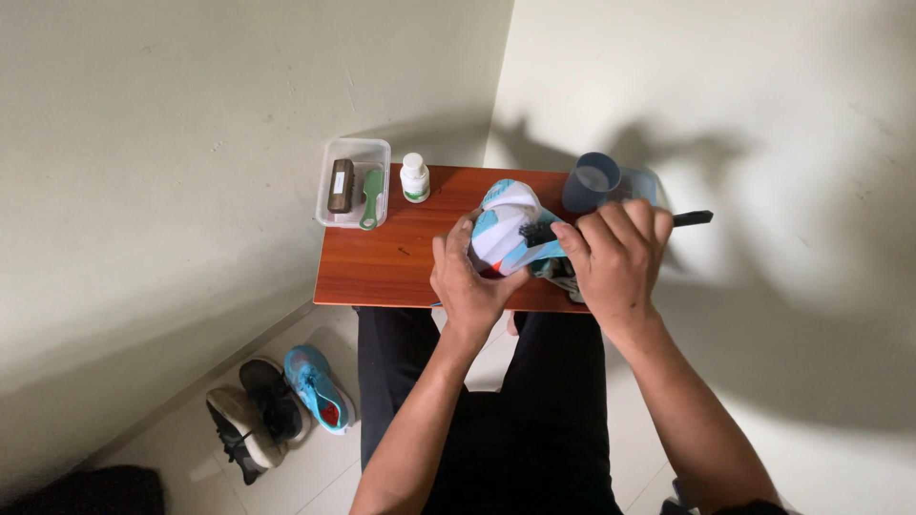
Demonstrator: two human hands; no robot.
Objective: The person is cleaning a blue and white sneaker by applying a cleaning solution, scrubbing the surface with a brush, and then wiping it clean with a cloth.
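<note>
On the wooden table (382, 267), the left hand (469, 286) is gripping a white-and-blue shoe (506, 224) at mid-table. The right hand (618, 257), fingers closed around a black brush (689, 218), is scrubbing it; cleaning looks underway, unfinished. A blue cup (590, 181) is standing behind the shoe.

Left hand (468, 281) grips sneaker (506, 224); right hand (618, 257) holds brush (692, 218).

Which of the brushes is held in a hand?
The black brush, gripped in the right hand against the shoe. The brown and green brushes lie in the clear tray.
</note>
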